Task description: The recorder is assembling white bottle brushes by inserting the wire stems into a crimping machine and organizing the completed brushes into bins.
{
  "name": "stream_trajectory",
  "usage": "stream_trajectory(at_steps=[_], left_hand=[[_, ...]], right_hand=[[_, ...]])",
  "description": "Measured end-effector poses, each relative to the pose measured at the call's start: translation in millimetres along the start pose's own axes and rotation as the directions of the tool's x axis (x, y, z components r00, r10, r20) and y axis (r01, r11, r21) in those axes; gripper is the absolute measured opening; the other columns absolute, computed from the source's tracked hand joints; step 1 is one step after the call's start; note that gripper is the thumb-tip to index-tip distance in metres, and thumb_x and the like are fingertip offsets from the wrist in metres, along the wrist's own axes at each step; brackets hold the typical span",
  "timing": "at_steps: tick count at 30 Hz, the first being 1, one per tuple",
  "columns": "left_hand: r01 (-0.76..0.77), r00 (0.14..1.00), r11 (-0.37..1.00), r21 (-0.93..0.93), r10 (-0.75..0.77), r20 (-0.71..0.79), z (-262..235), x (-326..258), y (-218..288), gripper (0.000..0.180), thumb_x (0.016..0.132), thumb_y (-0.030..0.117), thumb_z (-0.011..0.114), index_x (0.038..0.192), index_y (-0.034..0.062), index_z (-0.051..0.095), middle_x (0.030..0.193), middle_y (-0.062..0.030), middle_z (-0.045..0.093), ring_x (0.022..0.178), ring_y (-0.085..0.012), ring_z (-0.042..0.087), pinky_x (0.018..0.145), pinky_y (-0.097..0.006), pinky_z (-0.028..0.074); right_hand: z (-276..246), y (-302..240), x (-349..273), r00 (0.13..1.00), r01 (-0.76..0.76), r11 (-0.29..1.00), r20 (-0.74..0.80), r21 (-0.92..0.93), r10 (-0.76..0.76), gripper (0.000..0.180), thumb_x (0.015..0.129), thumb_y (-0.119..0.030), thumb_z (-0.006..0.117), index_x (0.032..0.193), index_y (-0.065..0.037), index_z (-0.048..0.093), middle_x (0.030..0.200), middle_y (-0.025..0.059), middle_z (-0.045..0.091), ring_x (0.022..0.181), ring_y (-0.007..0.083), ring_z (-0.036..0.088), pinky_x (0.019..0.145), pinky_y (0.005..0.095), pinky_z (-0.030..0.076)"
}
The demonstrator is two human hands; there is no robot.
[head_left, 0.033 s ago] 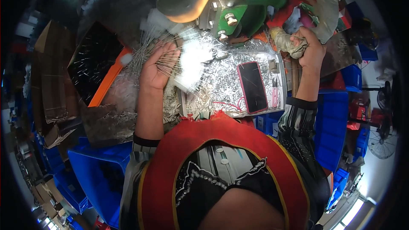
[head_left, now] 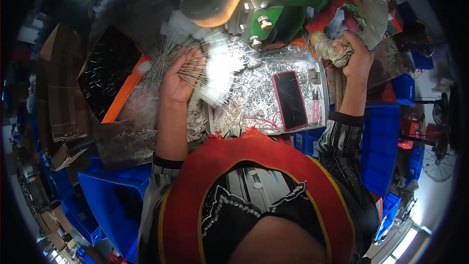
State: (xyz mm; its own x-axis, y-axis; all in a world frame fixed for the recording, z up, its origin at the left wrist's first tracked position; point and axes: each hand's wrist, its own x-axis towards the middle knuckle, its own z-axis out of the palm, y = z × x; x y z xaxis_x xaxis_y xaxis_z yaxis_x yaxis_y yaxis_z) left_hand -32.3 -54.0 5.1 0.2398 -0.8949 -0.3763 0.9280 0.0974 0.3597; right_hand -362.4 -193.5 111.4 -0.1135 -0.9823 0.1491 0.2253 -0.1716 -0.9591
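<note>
My left hand (head_left: 177, 85) is closed around a bundle of thin metal wires (head_left: 219, 71). The wires fan out on both sides of the fingers, and their pale ends glare under the bright light. On the other side, my right hand (head_left: 359, 61) grips a cloth-wrapped lever handle (head_left: 333, 53), fingers curled over it. Between and beyond the hands stands a green machine (head_left: 288, 19) with large bolts and a blurred rounded part in front. Below it lies a shallow tray (head_left: 320, 80) strewn with shiny metal scraps.
A phone with a pink edge (head_left: 290, 100) and a small pink-handled tool (head_left: 315, 107) lie on the tray. At left, a black container with an orange edge (head_left: 122, 95) holds scattered wires. Blue bins (head_left: 115, 178) and cardboard (head_left: 61, 83) surround the bench.
</note>
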Motion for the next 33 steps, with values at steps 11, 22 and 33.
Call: stream_trajectory(at_steps=[11,22,33], left_hand=[[-0.171,0.985,0.957,0.234,0.169,0.025,14.1,2.7,-16.2,0.026,0.079,0.007,0.054,0.104,-0.0004,0.047,0.095,-0.0141,0.056,0.088,-0.0217,0.055,0.077,-0.033,0.047],[-0.19,0.97,0.889,0.416,0.234,-0.057,19.9,1.1,-21.6,0.017,0.078,0.01,0.056,0.094,0.0013,0.054,0.081,-0.0105,0.06,0.076,-0.0192,0.058,0.067,-0.03,0.049],[-0.205,0.962,0.871,0.446,0.262,-0.071,20.3,1.2,-21.4,0.016,0.077,0.013,0.056,0.09,0.0045,0.055,0.078,-0.0069,0.059,0.074,-0.0168,0.056,0.066,-0.028,0.045]], right_hand=[[-3.0,5.1,3.6,1.0,0.007,1.0,-0.005,-0.016,-0.007,0.01,0.065,-0.003,0.061,0.073,0.002,0.057,0.068,0.0083,0.057,0.058,0.0173,0.056,0.052,0.0287,0.047],[2.2,-8.0,1.3,0.999,-0.029,0.998,-0.018,-0.056,0.028,0.008,0.067,-0.003,0.06,0.069,0.003,0.055,0.061,0.0102,0.054,0.05,0.0193,0.054,0.049,0.0298,0.046],[-3.7,-14.9,12.1,0.985,-0.089,0.987,0.135,-0.13,0.107,0.013,0.071,-0.006,0.057,0.064,0.004,0.054,0.056,0.0111,0.051,0.049,0.0177,0.052,0.049,0.0288,0.043]])
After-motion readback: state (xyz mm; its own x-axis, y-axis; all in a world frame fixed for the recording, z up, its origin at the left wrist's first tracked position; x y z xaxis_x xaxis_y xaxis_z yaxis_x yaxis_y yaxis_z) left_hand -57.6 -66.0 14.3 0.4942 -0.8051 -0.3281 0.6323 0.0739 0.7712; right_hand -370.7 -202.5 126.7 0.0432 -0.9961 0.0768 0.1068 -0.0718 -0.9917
